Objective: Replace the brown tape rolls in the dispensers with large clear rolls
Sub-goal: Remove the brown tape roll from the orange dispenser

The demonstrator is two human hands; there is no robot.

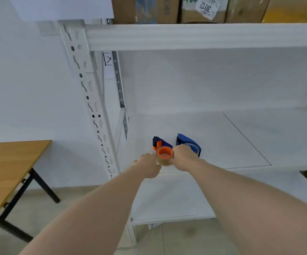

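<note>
Near the shelf's [222, 137] front-left corner, both hands, left hand [150, 165] and right hand [183, 157], pinch a clear tape roll [163, 160] on an orange-cored dispenser [161, 146]; a carton label [207, 6] overhead reads "3012".

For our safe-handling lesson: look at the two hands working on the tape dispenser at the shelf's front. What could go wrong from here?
1. The orange-cored clear tape roll is pinched between the left hand and right hand near the white shelf's front edge; a slip could drop it to the floor.
2. The right hand lies close against the second blue dispenser and could knock it.
</note>
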